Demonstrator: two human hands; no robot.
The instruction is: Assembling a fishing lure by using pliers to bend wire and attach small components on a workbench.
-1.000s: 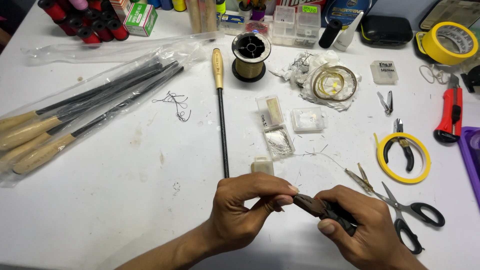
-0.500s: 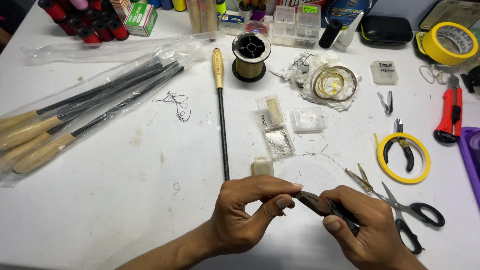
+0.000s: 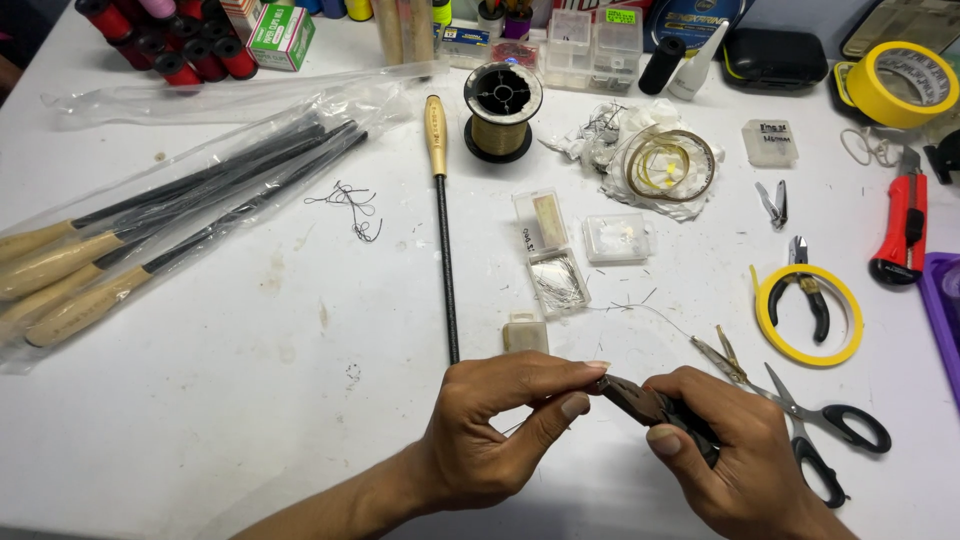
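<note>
My right hand (image 3: 735,460) grips small dark pliers (image 3: 640,402), jaws pointing left. My left hand (image 3: 510,420) pinches something tiny at the plier tips between thumb and forefinger; the item itself is too small to make out. A thin wire (image 3: 655,312) lies on the white table (image 3: 250,400) just beyond the hands. Above them sit a small open clear box of thin silvery wires (image 3: 556,280) and a small cream box (image 3: 525,334). A black rod with a wooden handle (image 3: 442,210) runs up the table from near my left hand.
Black-handled scissors (image 3: 820,430) and tweezers (image 3: 722,356) lie right of my right hand. Further right are cutters inside a yellow tape ring (image 3: 806,300) and a red utility knife (image 3: 902,228). A bag of wooden-handled rods (image 3: 150,240) lies left; a thread spool (image 3: 500,110) stands at the back.
Both hands stay together at the near edge with only slight shifts; the pliers remain at my left fingertips. Nothing else on the table has moved.
</note>
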